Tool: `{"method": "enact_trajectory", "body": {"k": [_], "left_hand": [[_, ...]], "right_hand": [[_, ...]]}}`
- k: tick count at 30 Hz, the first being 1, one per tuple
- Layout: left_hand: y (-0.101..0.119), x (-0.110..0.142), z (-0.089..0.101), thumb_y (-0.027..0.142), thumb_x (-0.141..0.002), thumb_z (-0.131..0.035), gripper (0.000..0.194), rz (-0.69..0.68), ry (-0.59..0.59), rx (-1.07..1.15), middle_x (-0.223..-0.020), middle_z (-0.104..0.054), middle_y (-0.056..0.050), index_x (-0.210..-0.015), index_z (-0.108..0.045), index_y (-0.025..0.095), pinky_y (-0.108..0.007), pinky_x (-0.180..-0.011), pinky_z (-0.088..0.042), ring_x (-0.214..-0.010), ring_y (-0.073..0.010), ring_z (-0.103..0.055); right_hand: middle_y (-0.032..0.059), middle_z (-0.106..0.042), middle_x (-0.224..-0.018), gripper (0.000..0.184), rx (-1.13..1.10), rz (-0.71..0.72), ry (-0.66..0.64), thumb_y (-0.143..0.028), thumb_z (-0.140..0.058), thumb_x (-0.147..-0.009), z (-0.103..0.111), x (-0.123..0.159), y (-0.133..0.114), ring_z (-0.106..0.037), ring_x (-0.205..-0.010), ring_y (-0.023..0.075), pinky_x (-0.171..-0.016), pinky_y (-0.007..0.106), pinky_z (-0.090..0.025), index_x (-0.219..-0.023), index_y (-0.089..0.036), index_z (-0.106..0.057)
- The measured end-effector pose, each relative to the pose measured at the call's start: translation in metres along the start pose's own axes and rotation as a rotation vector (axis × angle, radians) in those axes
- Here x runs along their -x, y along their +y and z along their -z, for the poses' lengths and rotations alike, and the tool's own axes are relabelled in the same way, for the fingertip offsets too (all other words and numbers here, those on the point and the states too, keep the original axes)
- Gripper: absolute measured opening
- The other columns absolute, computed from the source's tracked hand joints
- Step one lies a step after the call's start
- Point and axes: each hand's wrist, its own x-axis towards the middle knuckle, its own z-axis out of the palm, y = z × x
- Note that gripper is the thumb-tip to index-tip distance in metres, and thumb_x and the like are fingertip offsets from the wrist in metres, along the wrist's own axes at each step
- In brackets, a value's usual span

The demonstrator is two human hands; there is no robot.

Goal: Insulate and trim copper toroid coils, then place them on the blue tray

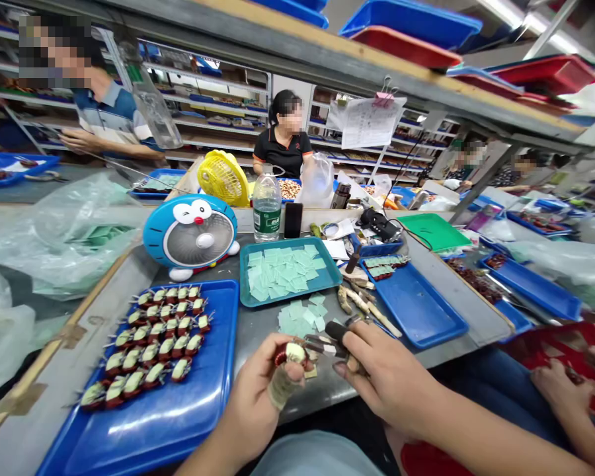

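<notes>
My left hand [252, 396], its thumb wrapped in tan tape, is closed round a small red-brown wire-wound coil [293, 354] with a pale yellow face. In my right hand [389, 370] is a pair of pliers [324, 345] with dark handles. The jaws point left and reach the coil's right side; whether they grip a wire lead there I cannot tell. Just beyond my hands lie loose pale green sheets [297, 318]. More such sheets fill a teal tray [245, 296]. To the left, similar coils [153, 350] stand in rows on a blue tray [188, 430].
A blue cartoon fan [191, 233], a water bottle [267, 205] and a phone [293, 220] stand behind the trays. Tools [364, 301] lie near another blue tray [421, 307] on the right. A co-worker's hands [562, 383] are at far right; other people sit across the bench.
</notes>
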Motion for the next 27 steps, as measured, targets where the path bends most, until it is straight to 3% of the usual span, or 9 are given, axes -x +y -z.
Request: {"method": "enact_trajectory", "body": {"k": [6,9,14,18,23,27], "left_hand": [[-0.004,-0.006,-0.007,0.053,-0.096,-0.063,0.036,-0.03,0.029,-0.084,-0.092,-0.069,-0.003,-0.114,-0.062,0.021,-0.025,-0.077,-0.048,-0.083,-0.0165,-0.062],[-0.01,-0.011,-0.011,0.056,-0.095,-0.063,0.041,0.025,-0.004,0.078,-0.09,-0.069,-0.004,-0.113,-0.062,0.019,-0.025,-0.075,-0.048,-0.078,-0.0151,-0.061],[-0.01,-0.022,-0.019,0.064,-0.088,-0.067,0.051,0.254,-0.202,0.4,-0.078,-0.069,-0.005,-0.103,-0.062,0.015,-0.02,-0.057,-0.037,-0.058,-0.0086,-0.053],[-0.006,-0.028,-0.032,0.062,-0.088,-0.07,0.049,0.293,-0.185,0.525,-0.076,-0.069,-0.005,-0.098,-0.062,0.015,-0.019,-0.057,-0.034,-0.055,-0.007,-0.05],[-0.012,-0.031,-0.04,0.062,-0.088,-0.069,0.048,0.289,-0.157,0.496,-0.075,-0.068,-0.004,-0.096,-0.059,0.016,-0.02,-0.059,-0.036,-0.056,-0.0072,-0.05],[-0.017,-0.033,-0.035,0.064,-0.091,-0.064,0.049,0.243,-0.178,0.275,-0.082,-0.066,-0.004,-0.103,-0.061,0.017,-0.021,-0.062,-0.04,-0.064,-0.0099,-0.052]], "right_hand": [[0.0028,-0.056,-0.094,0.011,-0.013,0.056,0.057,-0.017,-0.059,-0.092,-0.014,-0.003,0.012,-0.05,-0.084,0.0218,-0.072,0.035,-0.038,-0.095,-0.023,-0.051],[0.0044,-0.057,-0.096,0.01,-0.035,0.069,0.121,-0.016,-0.059,-0.092,-0.017,-0.003,0.023,-0.051,-0.085,0.0213,-0.073,0.035,-0.039,-0.097,-0.022,-0.054],[0.0086,-0.059,-0.109,0.01,0.004,0.171,0.083,-0.016,-0.061,-0.091,-0.002,-0.005,0.046,-0.053,-0.093,0.0223,-0.081,0.036,-0.044,-0.101,-0.02,-0.058],[0.0086,-0.06,-0.105,0.01,0.064,0.219,0.085,-0.015,-0.059,-0.091,0.0,-0.003,0.059,-0.053,-0.09,0.0219,-0.08,0.035,-0.045,-0.098,-0.02,-0.062],[0.0089,-0.061,-0.103,0.016,0.03,0.152,0.157,-0.016,-0.056,-0.092,-0.009,0.006,0.059,-0.056,-0.091,0.0224,-0.079,0.035,-0.048,-0.106,-0.021,-0.062],[0.0089,-0.059,-0.107,0.011,-0.098,0.02,0.127,-0.019,-0.057,-0.095,-0.014,0.016,0.052,-0.057,-0.093,0.023,-0.08,0.036,-0.049,-0.105,-0.022,-0.058]]}}
